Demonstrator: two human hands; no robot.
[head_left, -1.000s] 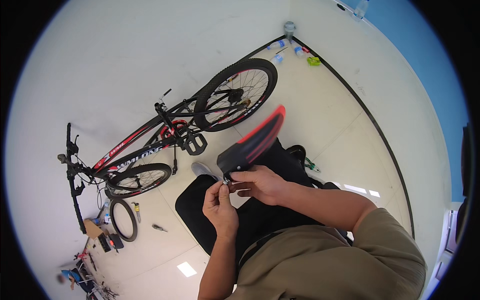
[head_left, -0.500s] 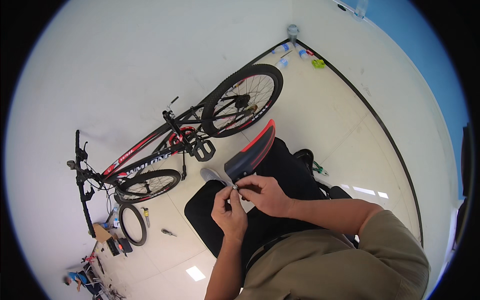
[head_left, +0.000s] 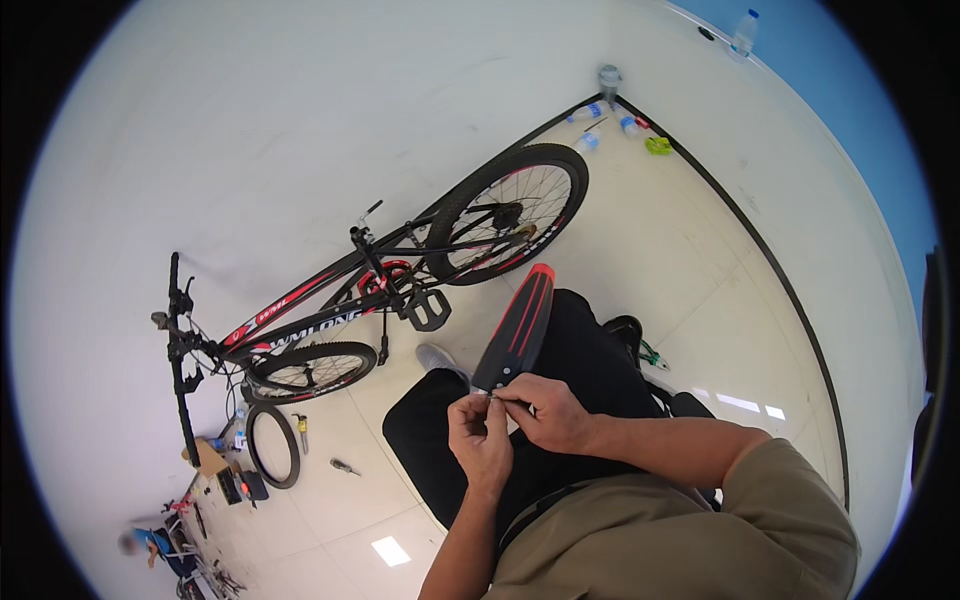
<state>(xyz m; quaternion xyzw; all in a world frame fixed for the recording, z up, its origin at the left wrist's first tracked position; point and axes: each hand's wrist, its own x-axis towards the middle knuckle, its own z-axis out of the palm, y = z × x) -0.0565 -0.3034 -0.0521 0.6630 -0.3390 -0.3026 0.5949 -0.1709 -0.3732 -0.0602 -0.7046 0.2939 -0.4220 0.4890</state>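
A black bicycle mudguard (head_left: pixel 516 335) with red stripes and a red tip rests against my right thigh, its tip pointing away from me. Two round bolt heads show near its close end. Right at that end, the fingertips of my left hand (head_left: pixel 480 447) and my right hand (head_left: pixel 551 415) meet in a pinch. Between them is a small silvery metal piece (head_left: pixel 490 394), mostly covered by the fingers, so its exact kind is hidden. I cannot tell whether this piece is joined to the mudguard.
A black and red bicycle (head_left: pixel 330 310) leans along the wall ahead. On the floor at left lie a loose tyre (head_left: pixel 273 447), a yellow-handled tool (head_left: pixel 302 432) and a screwdriver (head_left: pixel 345 467). Plastic bottles (head_left: pixel 590 112) lie in the far corner. Another person (head_left: pixel 150 545) is at the far lower left.
The mudguard has turned, now showing more of its striped upper face. My hands stay pinched together at its close end. The whole view has shifted slightly.
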